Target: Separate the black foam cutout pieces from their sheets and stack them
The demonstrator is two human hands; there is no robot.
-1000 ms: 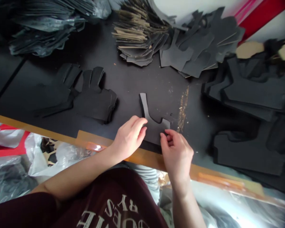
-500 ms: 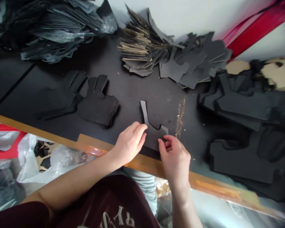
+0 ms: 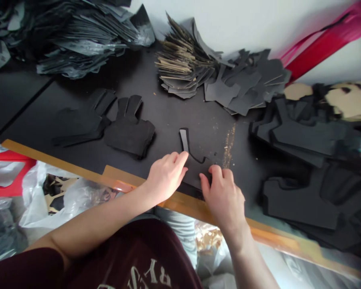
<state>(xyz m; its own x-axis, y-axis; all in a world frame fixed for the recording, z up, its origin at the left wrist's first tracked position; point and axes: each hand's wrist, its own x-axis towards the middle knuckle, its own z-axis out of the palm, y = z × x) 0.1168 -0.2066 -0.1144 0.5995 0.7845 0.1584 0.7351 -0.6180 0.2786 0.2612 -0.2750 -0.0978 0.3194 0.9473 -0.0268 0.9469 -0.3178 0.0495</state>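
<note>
Black, notched foam cutout lies flat on the desk, steadied by half-closed left hand and curled right hand.

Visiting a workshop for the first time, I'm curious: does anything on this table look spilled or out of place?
Yes: a streak of tan crumbs lies on the black table, just beyond the right hand. It looks spilled, standing out against the dark surface.

The black foam shape looks soft and dull, not shiny. The desk is dark and smooth. The strip along its edge looks like plain tan wood. The clear plastic bag is thin and shiny. The dark red shirt is soft cloth.
</note>
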